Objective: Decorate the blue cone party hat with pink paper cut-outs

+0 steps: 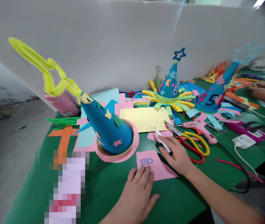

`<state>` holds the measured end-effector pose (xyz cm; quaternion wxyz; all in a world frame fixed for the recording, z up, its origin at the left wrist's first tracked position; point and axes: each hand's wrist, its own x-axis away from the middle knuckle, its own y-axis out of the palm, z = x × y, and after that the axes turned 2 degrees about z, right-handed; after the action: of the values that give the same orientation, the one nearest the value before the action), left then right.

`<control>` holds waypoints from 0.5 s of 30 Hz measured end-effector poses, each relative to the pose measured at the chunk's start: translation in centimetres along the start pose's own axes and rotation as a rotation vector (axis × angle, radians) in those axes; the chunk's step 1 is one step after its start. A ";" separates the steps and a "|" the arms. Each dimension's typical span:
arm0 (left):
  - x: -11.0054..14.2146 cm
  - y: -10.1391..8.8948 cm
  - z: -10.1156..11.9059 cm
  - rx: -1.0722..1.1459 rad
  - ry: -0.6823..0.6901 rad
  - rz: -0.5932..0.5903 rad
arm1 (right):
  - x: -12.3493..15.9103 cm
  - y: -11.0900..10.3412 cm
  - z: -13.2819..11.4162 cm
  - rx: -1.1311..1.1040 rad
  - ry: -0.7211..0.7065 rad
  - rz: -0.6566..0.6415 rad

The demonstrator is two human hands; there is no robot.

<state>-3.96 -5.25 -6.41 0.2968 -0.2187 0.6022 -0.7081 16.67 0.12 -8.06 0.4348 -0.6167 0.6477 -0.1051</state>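
My left hand (139, 189) lies flat, fingertips resting on a pink sheet of paper (162, 169). A dark scribbled outline (146, 161) is drawn on that sheet, just above those fingertips. In my right hand (176, 154) is a white marker (161, 140), its dark tip pointing up and away from the pink paper. Left of the sheet, a blue cone hat (113, 133) leans on a pink paper ring (136, 140), with stars stuck on it and a yellow pipe-cleaner shape (49, 74) at its top. Scissors (193, 143) with red and yellow handles lie beside my right hand.
Pale yellow paper (141, 118) lies behind the pink sheet. Two more decorated hats, one with a moon (169, 82) and one with numbers (214, 93), stand farther back. A pink glue gun (201, 127) and a purple power strip (249, 132) with cables lie right. Another person's hands (263, 90) are at far right.
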 end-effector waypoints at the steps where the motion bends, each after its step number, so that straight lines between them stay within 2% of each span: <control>1: 0.0 0.0 0.0 0.002 -0.002 -0.006 | 0.1 0.1 0.1 0.045 -0.014 -0.006; 11: 0.2 0.2 0.1 -0.022 0.000 0.035 | 0.5 -0.1 -0.2 0.139 -0.021 -0.043; 15: 0.2 0.4 0.1 -0.042 0.006 0.088 | 0.6 0.0 -0.1 0.080 0.009 -0.011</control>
<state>-3.98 -5.47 -6.81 0.3212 -0.1960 0.6269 -0.6822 16.71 -0.46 -8.24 0.4557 -0.6018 0.6416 -0.1362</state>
